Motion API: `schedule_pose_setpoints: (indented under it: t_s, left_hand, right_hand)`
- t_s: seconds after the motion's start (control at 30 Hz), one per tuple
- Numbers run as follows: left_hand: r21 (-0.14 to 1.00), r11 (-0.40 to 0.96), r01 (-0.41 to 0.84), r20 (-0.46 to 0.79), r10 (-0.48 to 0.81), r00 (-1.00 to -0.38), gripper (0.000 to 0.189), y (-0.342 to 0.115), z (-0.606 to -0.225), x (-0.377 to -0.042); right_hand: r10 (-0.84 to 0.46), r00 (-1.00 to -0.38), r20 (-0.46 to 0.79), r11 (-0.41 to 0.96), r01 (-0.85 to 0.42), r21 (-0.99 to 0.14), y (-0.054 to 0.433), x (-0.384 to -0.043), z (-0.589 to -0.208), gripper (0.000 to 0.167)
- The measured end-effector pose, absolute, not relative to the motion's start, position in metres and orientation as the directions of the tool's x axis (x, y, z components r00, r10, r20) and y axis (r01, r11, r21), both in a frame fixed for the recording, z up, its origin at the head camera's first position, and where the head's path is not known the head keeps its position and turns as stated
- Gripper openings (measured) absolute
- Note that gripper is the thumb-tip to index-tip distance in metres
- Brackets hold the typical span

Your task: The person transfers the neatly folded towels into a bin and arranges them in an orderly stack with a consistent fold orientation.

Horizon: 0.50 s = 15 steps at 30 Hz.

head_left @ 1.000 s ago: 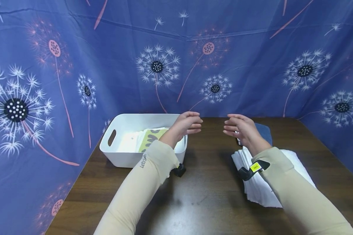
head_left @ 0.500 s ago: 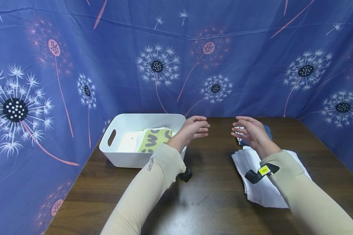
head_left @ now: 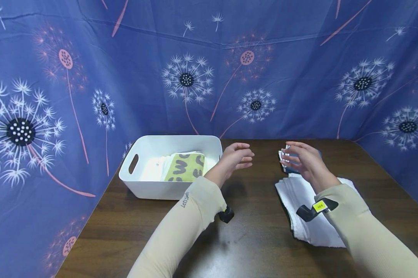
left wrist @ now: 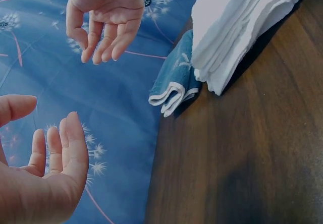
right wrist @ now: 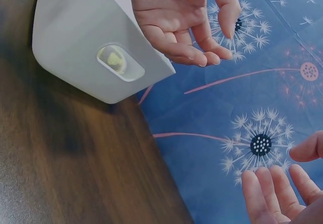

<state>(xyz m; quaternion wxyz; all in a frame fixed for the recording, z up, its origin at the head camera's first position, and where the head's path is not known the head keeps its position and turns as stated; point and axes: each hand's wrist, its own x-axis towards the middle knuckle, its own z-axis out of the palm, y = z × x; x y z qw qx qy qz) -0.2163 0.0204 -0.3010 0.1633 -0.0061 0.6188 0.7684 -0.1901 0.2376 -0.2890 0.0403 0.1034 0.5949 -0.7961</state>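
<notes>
My left hand [head_left: 232,160] hovers above the table just right of a white bin [head_left: 146,189], holding nothing, its fingers loosely bent. Inside the bin lies a folded yellow-green cloth [head_left: 184,166] with grey markings, beside something white. Facing the left hand across a gap, my right hand [head_left: 308,162] is raised with relaxed fingers and nothing in them. Below the right wrist sits a stack of folded white towels [head_left: 313,224]. Behind the stack is a folded blue cloth with white edging [left wrist: 174,85], partly covered by the right hand in the head view.
A dark wooden table [head_left: 250,239] carries everything. Blue fabric with dandelion prints [head_left: 212,77] hangs behind it and along both sides. The near bin wall has an oval handle hole [right wrist: 121,62] in the right wrist view.
Both hands have drifted to the right and slightly toward me, still apart and holding nothing. More of the yellow-green cloth shows in the bin. The bin and towels stay put.
</notes>
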Motion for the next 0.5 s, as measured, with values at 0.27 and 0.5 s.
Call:
schedule_pose_setpoints:
  t_s: [0.27,0.5]
  left_hand:
    - [0.95,-0.187,-0.251,-0.205,0.236,-0.95,0.03,0.026,-0.307,-0.212]
    - [0.947,-0.189,-0.261,-0.212,0.245,-0.946,0.031,0.033,-0.314,-0.206]
  right_hand:
    - [0.074,-0.972,-0.222,-0.285,0.193,-0.939,0.243,-0.187,-0.294,0.014]
    - [0.046,-0.976,-0.212,-0.321,0.186,-0.929,0.254,-0.181,-0.296,0.024]
